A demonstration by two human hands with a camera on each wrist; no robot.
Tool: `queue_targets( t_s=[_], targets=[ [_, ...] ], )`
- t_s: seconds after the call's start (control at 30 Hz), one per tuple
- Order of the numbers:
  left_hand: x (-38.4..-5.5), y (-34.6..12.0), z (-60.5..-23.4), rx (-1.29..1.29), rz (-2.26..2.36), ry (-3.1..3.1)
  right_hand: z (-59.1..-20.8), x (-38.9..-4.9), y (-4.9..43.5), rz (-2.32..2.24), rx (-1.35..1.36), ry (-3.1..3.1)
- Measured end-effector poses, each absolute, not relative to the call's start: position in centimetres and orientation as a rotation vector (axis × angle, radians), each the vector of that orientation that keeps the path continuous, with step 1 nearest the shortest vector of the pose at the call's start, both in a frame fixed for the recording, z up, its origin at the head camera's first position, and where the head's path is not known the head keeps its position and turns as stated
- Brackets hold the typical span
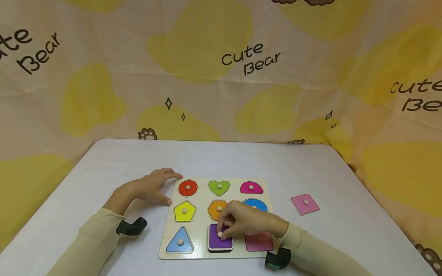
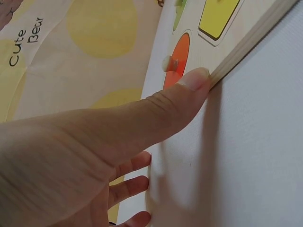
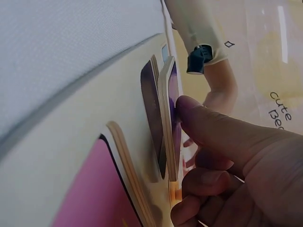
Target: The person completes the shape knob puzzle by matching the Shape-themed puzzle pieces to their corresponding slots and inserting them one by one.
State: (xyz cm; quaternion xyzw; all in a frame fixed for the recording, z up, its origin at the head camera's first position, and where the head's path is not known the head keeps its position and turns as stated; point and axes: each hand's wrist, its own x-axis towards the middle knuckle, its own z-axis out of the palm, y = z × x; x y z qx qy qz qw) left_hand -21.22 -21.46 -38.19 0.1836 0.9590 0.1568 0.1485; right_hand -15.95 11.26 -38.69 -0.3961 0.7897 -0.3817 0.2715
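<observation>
A wooden knob puzzle board point(image 1: 200, 249) lies on the table with several coloured shapes in its recesses. My right hand point(image 1: 246, 218) pinches the pale knob of a purple square puzzle piece point(image 1: 221, 240). In the right wrist view, this purple piece point(image 3: 171, 127) stands tilted just off its dark recess point(image 3: 152, 101). At the board's left edge is my left hand point(image 1: 152, 188), fingers extended. Its thumb point(image 2: 189, 87) touches the board's side near the red circle point(image 2: 180, 56), and its other fingers reach toward the top left corner.
A pink diamond-like piece point(image 1: 304, 207) with a knob lies on the white table point(image 1: 345, 237), right of the board. The pink recess point(image 1: 259, 243) at the board's lower right holds no knobbed piece. A patterned cloth point(image 1: 207, 96) hangs behind the table.
</observation>
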Motion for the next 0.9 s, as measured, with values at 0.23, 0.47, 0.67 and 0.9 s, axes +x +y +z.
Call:
queue_targets(
  t_s=[0.23,0.47,0.67,0.9],
  targets=[
    [-21.03,-21.4,-37.92,0.531,0.455,2.753,-39.08,-15.74,11.03,-1.018,-1.037,2.133],
    [-21.15,-21.55,-38.11,0.524,0.466,2.748,-39.27,-15.57,11.02,-0.999,-1.025,2.149],
    [-21.14,-21.49,-38.12,0.52,0.467,2.749,-39.13,-15.4,10.93,-1.002,-1.019,2.147],
    [-21.04,-21.49,-38.07,0.526,0.458,2.755,-39.23,-15.38,10.92,-1.004,-1.037,2.149]
  ],
)
